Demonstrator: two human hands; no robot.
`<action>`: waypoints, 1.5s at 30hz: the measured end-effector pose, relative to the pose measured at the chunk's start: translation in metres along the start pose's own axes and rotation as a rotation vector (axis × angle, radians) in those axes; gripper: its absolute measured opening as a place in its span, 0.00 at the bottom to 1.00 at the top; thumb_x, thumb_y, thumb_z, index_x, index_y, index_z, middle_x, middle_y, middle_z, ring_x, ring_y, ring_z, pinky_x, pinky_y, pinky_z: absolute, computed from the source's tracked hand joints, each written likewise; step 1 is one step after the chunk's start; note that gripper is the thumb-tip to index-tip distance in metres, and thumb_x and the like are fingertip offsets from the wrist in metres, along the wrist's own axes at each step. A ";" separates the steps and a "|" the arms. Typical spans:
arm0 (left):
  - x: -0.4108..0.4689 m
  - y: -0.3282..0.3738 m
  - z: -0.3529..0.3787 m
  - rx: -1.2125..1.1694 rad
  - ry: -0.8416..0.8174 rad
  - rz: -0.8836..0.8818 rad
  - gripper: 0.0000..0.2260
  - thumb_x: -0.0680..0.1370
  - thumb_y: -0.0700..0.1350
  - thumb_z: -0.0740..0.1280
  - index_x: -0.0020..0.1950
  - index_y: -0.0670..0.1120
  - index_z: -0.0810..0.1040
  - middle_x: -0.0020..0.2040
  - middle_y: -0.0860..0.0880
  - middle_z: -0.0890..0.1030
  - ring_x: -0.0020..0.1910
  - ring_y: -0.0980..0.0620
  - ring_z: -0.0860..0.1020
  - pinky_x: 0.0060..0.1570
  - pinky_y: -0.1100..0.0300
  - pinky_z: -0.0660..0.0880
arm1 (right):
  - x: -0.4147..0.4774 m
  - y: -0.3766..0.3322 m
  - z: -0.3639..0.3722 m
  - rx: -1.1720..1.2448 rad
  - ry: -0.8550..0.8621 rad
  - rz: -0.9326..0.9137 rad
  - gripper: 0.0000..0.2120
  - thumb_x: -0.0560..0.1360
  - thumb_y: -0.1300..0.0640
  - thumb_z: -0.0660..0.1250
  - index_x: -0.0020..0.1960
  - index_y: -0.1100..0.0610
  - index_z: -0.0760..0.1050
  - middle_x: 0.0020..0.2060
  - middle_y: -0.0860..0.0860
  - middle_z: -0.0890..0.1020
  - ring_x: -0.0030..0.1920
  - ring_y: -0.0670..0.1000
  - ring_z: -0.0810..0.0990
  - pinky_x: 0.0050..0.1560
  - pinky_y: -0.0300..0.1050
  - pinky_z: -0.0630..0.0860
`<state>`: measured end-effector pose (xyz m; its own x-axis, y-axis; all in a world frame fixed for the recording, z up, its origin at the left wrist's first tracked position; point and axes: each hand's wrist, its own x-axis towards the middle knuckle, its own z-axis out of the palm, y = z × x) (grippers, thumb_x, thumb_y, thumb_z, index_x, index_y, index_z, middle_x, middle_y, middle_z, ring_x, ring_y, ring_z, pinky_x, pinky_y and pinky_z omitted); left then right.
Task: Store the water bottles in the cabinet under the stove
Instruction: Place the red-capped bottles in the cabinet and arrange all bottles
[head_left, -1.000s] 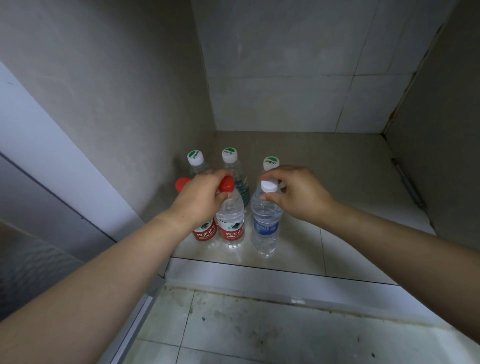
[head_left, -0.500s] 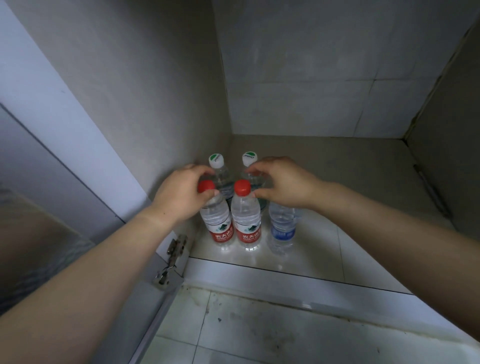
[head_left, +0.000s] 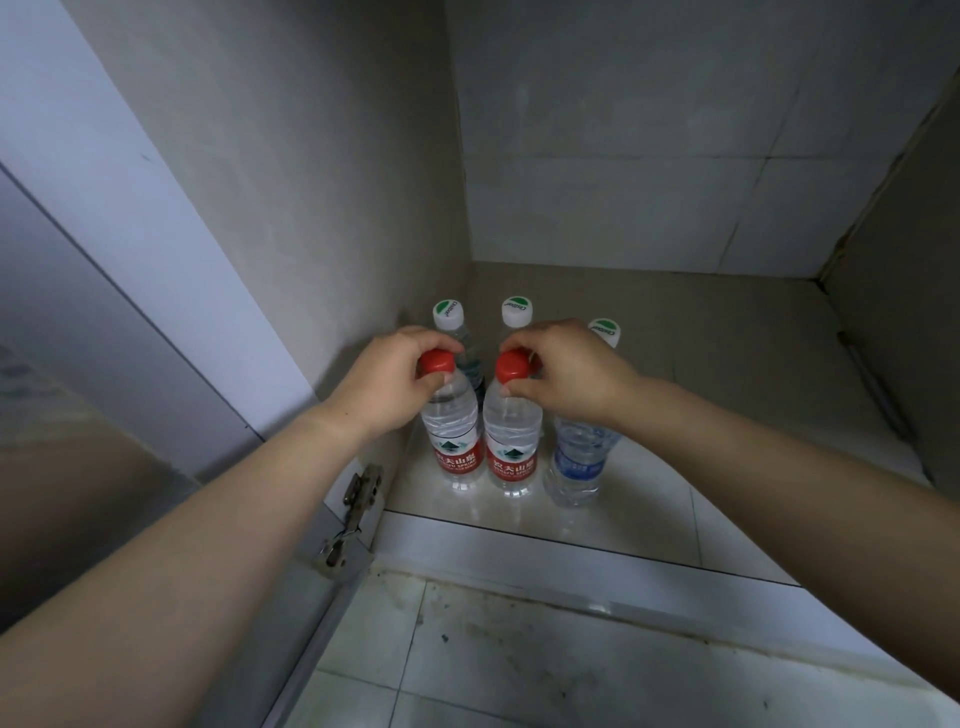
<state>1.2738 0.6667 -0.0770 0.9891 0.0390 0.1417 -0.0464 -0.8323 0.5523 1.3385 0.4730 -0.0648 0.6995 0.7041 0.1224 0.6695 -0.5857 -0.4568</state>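
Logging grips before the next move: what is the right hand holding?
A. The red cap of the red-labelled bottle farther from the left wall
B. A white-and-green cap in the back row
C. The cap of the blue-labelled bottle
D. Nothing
A: the right hand pinches the red cap of the red-labelled bottle with thumb and fingers, while the blue-labelled bottle stands beside it under the wrist.
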 end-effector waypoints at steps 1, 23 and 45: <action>0.000 0.000 0.000 0.006 0.006 0.001 0.14 0.73 0.38 0.70 0.57 0.47 0.79 0.55 0.48 0.78 0.53 0.49 0.77 0.58 0.50 0.74 | 0.000 0.000 0.000 0.000 0.001 -0.003 0.18 0.70 0.53 0.72 0.58 0.56 0.76 0.51 0.54 0.82 0.50 0.52 0.79 0.50 0.43 0.74; 0.004 0.022 -0.002 0.177 0.083 0.065 0.16 0.72 0.49 0.70 0.60 0.49 0.77 0.59 0.47 0.76 0.55 0.49 0.75 0.53 0.57 0.72 | -0.005 0.063 -0.041 0.054 0.091 0.202 0.19 0.70 0.55 0.72 0.59 0.58 0.76 0.55 0.55 0.80 0.51 0.53 0.78 0.56 0.46 0.74; 0.006 0.056 0.034 0.148 0.009 0.080 0.16 0.76 0.46 0.67 0.63 0.47 0.74 0.59 0.47 0.77 0.56 0.49 0.75 0.50 0.66 0.65 | 0.001 0.081 -0.031 0.041 0.116 0.174 0.15 0.68 0.60 0.73 0.54 0.59 0.78 0.51 0.57 0.82 0.51 0.55 0.79 0.53 0.45 0.73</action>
<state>1.2818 0.6016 -0.0736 0.9818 -0.0262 0.1880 -0.1031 -0.9053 0.4120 1.4016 0.4136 -0.0745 0.8296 0.5410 0.1383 0.5268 -0.6759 -0.5154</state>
